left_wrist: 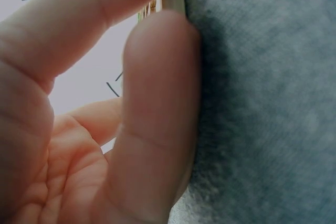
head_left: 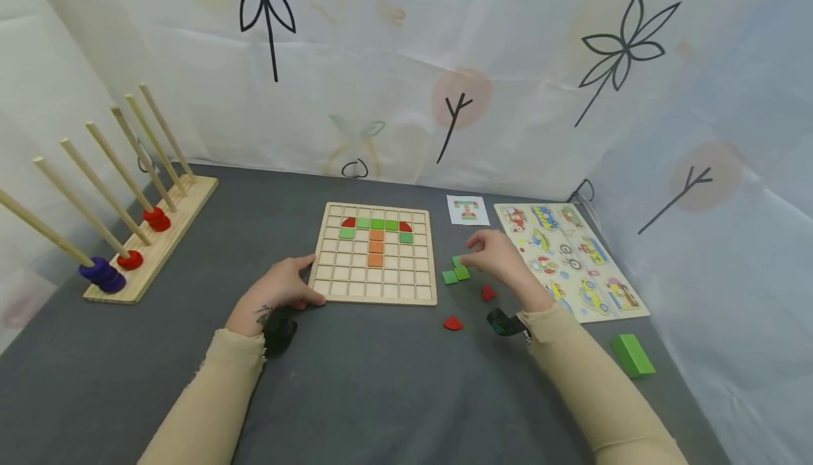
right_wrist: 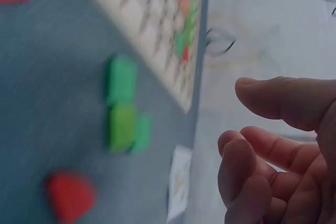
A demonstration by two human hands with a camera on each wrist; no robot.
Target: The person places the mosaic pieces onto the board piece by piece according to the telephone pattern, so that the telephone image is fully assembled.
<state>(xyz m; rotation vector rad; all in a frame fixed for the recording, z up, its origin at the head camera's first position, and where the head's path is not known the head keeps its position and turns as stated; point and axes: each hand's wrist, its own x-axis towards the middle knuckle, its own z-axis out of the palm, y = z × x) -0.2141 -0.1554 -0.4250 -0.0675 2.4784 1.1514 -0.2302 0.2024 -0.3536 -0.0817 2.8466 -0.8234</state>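
A wooden grid board (head_left: 343, 288) lies flat, carrying green squares (head_left: 377, 224), red quarter-round pieces (head_left: 405, 226) and a column of orange squares (head_left: 376, 247). At its near left corner, my left hand (head_left: 279, 285) holds the edge between thumb (left_wrist: 160, 87) and index finger. My right hand (head_left: 498, 257) hovers right of the board, above loose green squares (head_left: 449, 277). Thumb and fingers of the right hand (right_wrist: 283, 166) are apart, with nothing between them in the right wrist view. Two red quarter-round pieces lie nearby, one (head_left: 488, 292) below that hand, another (head_left: 453, 323) nearer the front.
A picture card (head_left: 468, 210) of a similar coloured pattern lies behind the right hand. Right of it is a vehicle picture board (head_left: 591, 267), with a green block (head_left: 632, 355) in front. At left stands a pegged wooden rack (head_left: 149, 239) with red and purple rings.
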